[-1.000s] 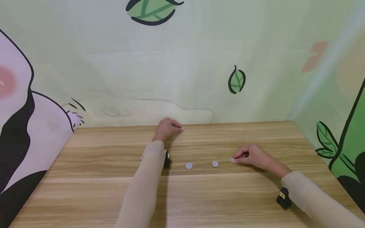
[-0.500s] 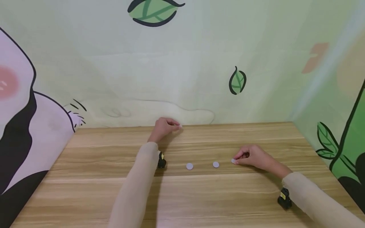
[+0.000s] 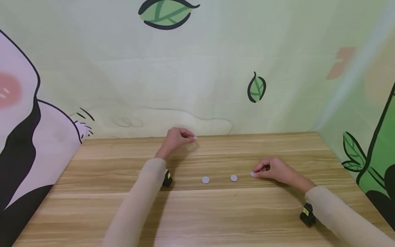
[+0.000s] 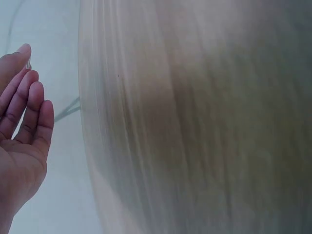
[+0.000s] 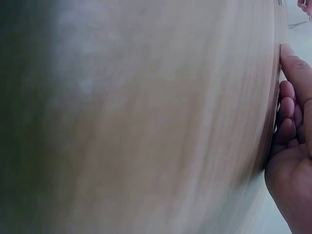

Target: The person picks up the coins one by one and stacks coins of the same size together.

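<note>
Our left hand [image 3: 176, 138] pinches a small white disc [image 3: 195, 138] above the worktop's [image 3: 216, 212] far edge; our right hand [image 3: 273, 168] pinches another [image 3: 253, 174] beside two lying discs [image 3: 205, 179]; they look thin, light, stiff; we'd take them by the rims.

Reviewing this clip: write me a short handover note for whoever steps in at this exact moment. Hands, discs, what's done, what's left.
Left hand: raised near the table's far edge, fingers pinching a small pale disc at their tips.
Right hand: resting on the wooden table, fingers pinching a disc at the row's right end, which seems to be on the surface.
Two more discs lie flat and free in the same line: a middle disc and a left disc.
Done: three discs stand in a row. Left, by my reading: set down the disc in the left hand, probably in that line, and let go of the right-end one.
</note>
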